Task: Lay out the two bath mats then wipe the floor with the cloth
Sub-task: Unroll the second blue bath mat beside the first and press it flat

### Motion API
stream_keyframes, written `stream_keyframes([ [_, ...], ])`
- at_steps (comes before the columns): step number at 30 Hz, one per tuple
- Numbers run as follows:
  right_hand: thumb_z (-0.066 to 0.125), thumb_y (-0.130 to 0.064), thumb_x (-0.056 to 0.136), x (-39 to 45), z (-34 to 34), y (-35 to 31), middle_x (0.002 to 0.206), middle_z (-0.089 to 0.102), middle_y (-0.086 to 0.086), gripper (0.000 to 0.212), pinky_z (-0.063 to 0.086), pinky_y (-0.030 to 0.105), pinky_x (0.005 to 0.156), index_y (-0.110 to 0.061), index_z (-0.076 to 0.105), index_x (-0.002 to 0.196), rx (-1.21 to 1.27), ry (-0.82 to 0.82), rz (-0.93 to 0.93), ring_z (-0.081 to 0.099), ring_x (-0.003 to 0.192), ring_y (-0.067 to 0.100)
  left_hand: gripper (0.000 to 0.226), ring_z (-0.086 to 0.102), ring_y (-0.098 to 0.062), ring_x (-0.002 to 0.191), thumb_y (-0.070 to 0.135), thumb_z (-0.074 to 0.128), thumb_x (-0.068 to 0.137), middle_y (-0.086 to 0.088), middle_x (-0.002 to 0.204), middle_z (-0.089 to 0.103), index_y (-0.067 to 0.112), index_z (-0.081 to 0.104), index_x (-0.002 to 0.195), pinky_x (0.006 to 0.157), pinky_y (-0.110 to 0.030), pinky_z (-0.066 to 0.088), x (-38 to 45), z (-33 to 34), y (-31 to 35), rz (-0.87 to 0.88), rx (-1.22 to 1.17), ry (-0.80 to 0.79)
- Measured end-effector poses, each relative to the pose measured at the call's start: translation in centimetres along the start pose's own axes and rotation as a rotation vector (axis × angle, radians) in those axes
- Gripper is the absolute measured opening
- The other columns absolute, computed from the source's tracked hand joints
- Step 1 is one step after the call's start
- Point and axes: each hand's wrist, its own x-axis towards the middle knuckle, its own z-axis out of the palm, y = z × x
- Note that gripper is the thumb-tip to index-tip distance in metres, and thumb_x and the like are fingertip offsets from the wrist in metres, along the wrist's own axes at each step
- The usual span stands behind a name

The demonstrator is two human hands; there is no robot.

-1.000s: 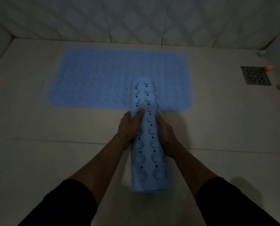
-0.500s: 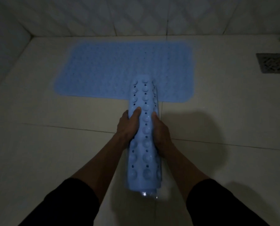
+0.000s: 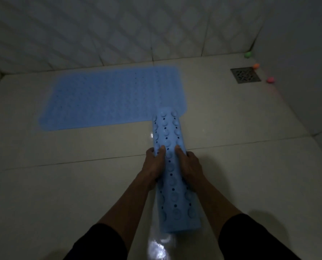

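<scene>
Rolled mat [image 3: 172, 169] gripped at mid-length by left hand [image 3: 153, 166] and right hand [image 3: 189, 166], far end just over the laid-out mat [image 3: 111, 99]. Best lowered onto bare floor [image 3: 53, 184] alongside, unrolled evenly, suction cups down.

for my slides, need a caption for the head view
Both hands, left hand and right hand, grip a rolled blue mat beside the flat mat.

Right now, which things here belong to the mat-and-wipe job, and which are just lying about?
Job: flat blue mat, laid by the wall; rolled blue mat, gripped by left hand and right hand.
Lying about: floor drain; green, orange, pink small objects.
</scene>
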Motion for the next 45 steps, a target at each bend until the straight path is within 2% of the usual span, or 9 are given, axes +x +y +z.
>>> stream_keyframes([
  [7, 0.052, -0.064, 0.088, -0.2, -0.9, -0.9, 0.127, 0.060, 0.010, 0.069, 0.050, 0.033, 0.082, -0.014, 0.046, 0.136, 0.014, 0.160, -0.015, 0.059, 0.095, 0.023, 0.059, 0.062, -0.023, 0.116, 0.046, 0.060, 0.093, -0.004, 0.135, 0.058, 0.023, 0.041, 0.145, 0.098, -0.042, 0.054, -0.5, 1.2, 1.0, 0.014, 0.030, -0.152],
  [11, 0.043, -0.070, 0.088, 0.9, -1.4, -0.8, 0.133, 0.053, 0.014, 0.075, 0.047, 0.038, 0.092, -0.015, 0.040, 0.140, -0.199, 0.180, -0.039, 0.055, 0.107, 0.029, 0.085, 0.063, -0.024, 0.114, 0.062, 0.065, 0.078, -0.009, 0.137, 0.057, 0.014, 0.039, 0.143, 0.097, -0.046, 0.055, 0.5, 2.0, -0.4, 0.046, 0.072, -0.137],
  [15, 0.043, -0.075, 0.083, 1.0, -1.5, -0.6, 0.134, 0.049, 0.016, 0.080, 0.042, 0.048, 0.101, -0.019, 0.038, 0.140, -0.453, 0.177, -0.030, 0.047, 0.120, 0.035, 0.038, 0.059, -0.022, 0.109, 0.045, 0.052, 0.098, 0.000, 0.119, 0.056, 0.024, 0.043, 0.128, 0.093, -0.040, 0.053, -1.5, 1.6, -0.1, 0.011, 0.133, -0.107],
  [19, 0.054, -0.066, 0.080, 0.3, 0.6, -0.8, 0.129, 0.056, 0.015, 0.076, 0.049, 0.048, 0.096, -0.017, 0.037, 0.136, -0.266, 0.149, -0.105, 0.057, 0.113, 0.034, 0.054, 0.062, -0.032, 0.111, 0.051, 0.047, 0.097, -0.011, 0.131, 0.060, 0.015, 0.050, 0.137, 0.095, -0.050, 0.055, -0.9, 0.1, -0.4, -0.035, 0.227, -0.041],
  [24, 0.056, -0.039, 0.093, 0.2, 0.9, -1.4, 0.124, 0.055, 0.021, 0.041, 0.043, 0.033, 0.083, -0.013, 0.046, 0.123, -0.229, 0.177, -0.167, 0.056, 0.109, 0.036, 0.051, 0.063, -0.033, 0.110, 0.051, 0.048, 0.091, -0.012, 0.127, 0.064, 0.018, 0.062, 0.127, 0.093, -0.052, 0.055, -1.2, -2.3, -0.9, -0.099, 0.219, 0.038],
  [29, 0.061, -0.059, 0.074, 0.6, 2.5, -2.0, 0.138, 0.049, 0.015, 0.085, 0.043, 0.043, 0.102, -0.015, 0.036, 0.143, -0.330, 0.067, -0.081, 0.051, 0.123, 0.036, 0.055, 0.069, -0.023, 0.099, 0.052, 0.060, 0.091, -0.008, 0.122, 0.067, 0.014, 0.058, 0.131, 0.085, -0.043, 0.060, -1.5, -4.4, -1.5, -0.052, 0.065, 0.009],
  [34, 0.053, -0.057, 0.085, -0.3, 4.7, -1.8, 0.146, 0.045, 0.016, 0.074, 0.037, 0.047, 0.108, -0.023, 0.030, 0.147, -0.391, -0.020, -0.104, 0.047, 0.129, 0.037, 0.046, 0.064, -0.017, 0.086, 0.045, 0.051, 0.099, -0.011, 0.123, 0.064, 0.013, 0.054, 0.133, 0.065, -0.030, 0.054, -1.6, -5.3, -2.3, -0.114, -0.033, -0.022],
  [40, 0.061, -0.032, 0.092, -0.9, 5.0, -2.1, 0.134, 0.057, 0.008, 0.054, 0.042, 0.028, 0.094, -0.013, 0.042, 0.140, -0.300, 0.037, -0.262, 0.056, 0.119, 0.026, 0.044, 0.067, -0.031, 0.100, 0.038, 0.051, 0.100, -0.017, 0.125, 0.065, 0.007, 0.057, 0.129, 0.087, -0.050, 0.058, -1.5, -5.4, -2.1, -0.068, -0.039, -0.007],
  [45, 0.052, -0.057, 0.077, -0.4, 5.6, -2.0, 0.129, 0.058, 0.011, 0.074, 0.047, 0.046, 0.099, -0.022, 0.039, 0.140, -0.329, 0.089, -0.249, 0.058, 0.116, 0.030, 0.032, 0.065, -0.030, 0.102, 0.031, 0.049, 0.102, -0.013, 0.118, 0.064, 0.008, 0.059, 0.123, 0.091, -0.045, 0.056, -1.0, -4.8, -2.2, -0.031, -0.019, 0.011],
])
